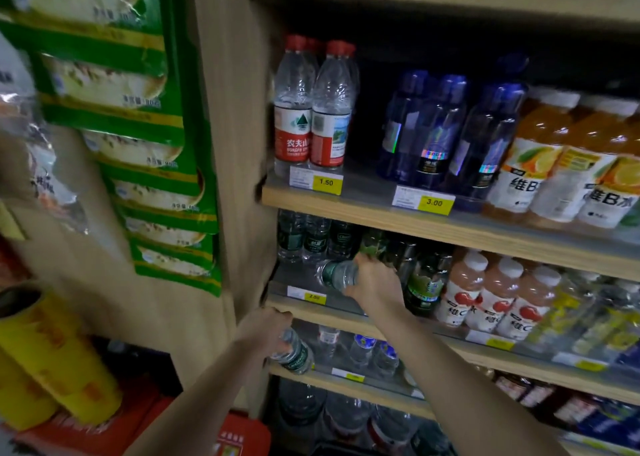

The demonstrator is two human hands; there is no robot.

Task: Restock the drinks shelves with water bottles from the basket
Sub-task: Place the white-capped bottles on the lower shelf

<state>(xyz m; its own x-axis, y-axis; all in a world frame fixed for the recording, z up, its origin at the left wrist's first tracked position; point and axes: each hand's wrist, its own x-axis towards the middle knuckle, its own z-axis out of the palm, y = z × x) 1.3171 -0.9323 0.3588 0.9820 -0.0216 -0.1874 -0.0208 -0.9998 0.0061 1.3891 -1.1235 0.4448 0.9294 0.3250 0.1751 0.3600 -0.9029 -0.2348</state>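
Head view here: the right hand (372, 282) is wrapped around a bottle (337, 275) that's lying sideways, long axis running left from the hand, cap end hidden in the grip as far as I can tell. It's right at the front edge of the shelf (346, 312) with the green-label waters (304, 241), and the free slot looks to be just ahead and left of the hand, in front of those standing ones. So the next bit is mostly a tip-up: swing the base down and away from the hand so it stands.

The left hand (273, 327) is lower and nearer the camera, gripping a second bottle (294, 351) slanted down to the right, under the shelf lip. The right is clearly the one closer to the gap. The basket (242, 435) might be that red thing below the left arm, hard to say.
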